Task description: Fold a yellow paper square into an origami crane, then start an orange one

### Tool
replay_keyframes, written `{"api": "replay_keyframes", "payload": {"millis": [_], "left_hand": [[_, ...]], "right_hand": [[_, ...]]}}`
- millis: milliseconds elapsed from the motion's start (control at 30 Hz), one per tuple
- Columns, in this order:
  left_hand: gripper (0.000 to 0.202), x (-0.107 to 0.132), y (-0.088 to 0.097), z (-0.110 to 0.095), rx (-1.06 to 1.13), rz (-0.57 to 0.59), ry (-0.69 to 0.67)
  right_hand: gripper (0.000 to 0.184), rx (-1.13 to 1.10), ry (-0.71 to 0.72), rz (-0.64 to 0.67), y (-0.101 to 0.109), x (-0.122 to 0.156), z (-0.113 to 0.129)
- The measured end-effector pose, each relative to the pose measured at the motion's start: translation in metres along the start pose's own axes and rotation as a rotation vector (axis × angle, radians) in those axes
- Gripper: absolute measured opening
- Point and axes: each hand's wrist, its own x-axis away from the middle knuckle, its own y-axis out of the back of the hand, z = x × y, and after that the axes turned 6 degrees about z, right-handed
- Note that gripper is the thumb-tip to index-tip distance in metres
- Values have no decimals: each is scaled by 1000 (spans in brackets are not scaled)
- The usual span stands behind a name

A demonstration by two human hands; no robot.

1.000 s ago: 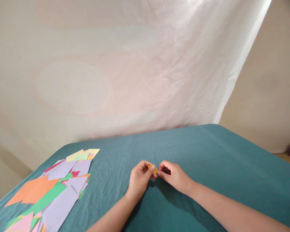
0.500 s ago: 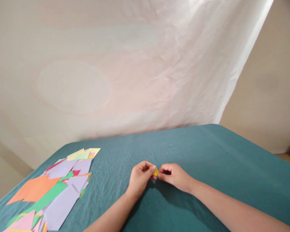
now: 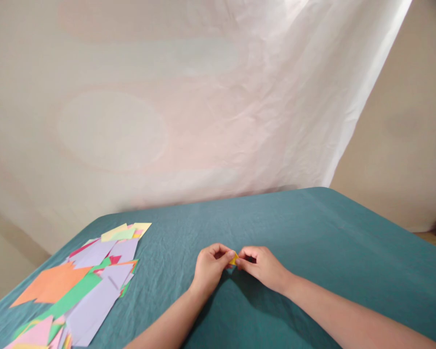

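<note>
Indoor craft corner, home or studio impossible to tell, cloth-covered teal table [image 3: 349, 257], loose heap of coloured paper [image 3: 76, 291] on its left side, wrinkled pale sheet [image 3: 203, 106] hanging behind, plain beige wall [image 3: 403, 145] on the right, sliver of brown floor [image 3: 433, 239] below it

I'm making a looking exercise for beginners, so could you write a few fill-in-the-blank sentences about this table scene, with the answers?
1. The left hand and right hand meet at a small paper piece coloured ____.
2. The pile of coloured papers lies on the person's ____ side of the tablecloth.
3. In that pile, a large ____ sheet with a notched lower edge lies left of a long green sheet.

Missing words: yellow; left; orange.
</note>
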Motion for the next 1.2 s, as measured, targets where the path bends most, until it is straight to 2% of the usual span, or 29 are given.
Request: {"api": "replay_keyframes", "payload": {"millis": [167, 267, 333, 467, 567, 667, 800, 967, 1200], "left_hand": [[24, -3, 5, 4, -14, -70, -10], [25, -5, 7, 6, -44, -72, -24], [25, -5, 8, 7, -70, -51, -18], [21, -3, 9, 6, -136, 72, -5], [15, 1, 7, 4, -168, 123, -50], [15, 3, 5, 4, -168, 127, -72], [21, -1, 5, 7, -42, 116, 15], [32, -6, 8, 10, 147, 136, 63], [30, -4, 1, 10, 134, 91, 9]], "right_hand": [[24, -16, -14, -48, -1, 0, -3], [22, -32, -31, -93, -1, 0, -6], [21, -32, -47, -143, -1, 0, -8], [22, -70, -86, -242, 2, 0, -12], [23, -87, -87, -220, 5, 1, -12], [24, -111, -64, -178, 6, 1, -9], [30, -226, -36, -107, 5, 1, -6], [25, -244, -8, -28, 3, 1, -6], [20, -144, -2, -76, 1, 0, -9]]}}
